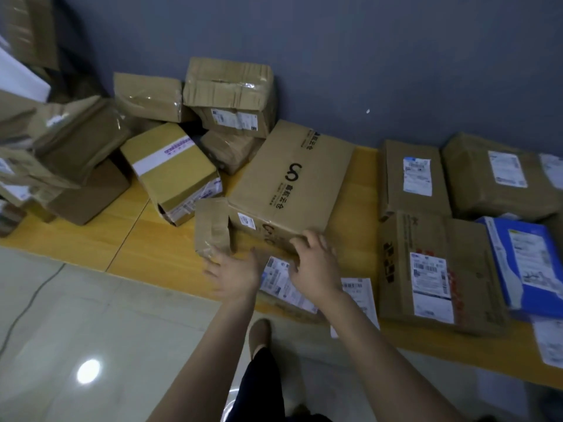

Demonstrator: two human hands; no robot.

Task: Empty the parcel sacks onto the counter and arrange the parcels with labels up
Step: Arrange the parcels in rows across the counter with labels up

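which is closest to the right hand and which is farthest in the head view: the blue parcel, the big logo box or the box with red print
From the right hand:
1. big logo box, just ahead; the hand grips its near corner.
2. box with red print, to the right.
3. blue parcel, farther right, beyond that box.

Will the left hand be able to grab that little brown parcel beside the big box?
Probably yes. The left hand is right by the little brown parcel, nothing between them. The right hand holds the big box beside it.
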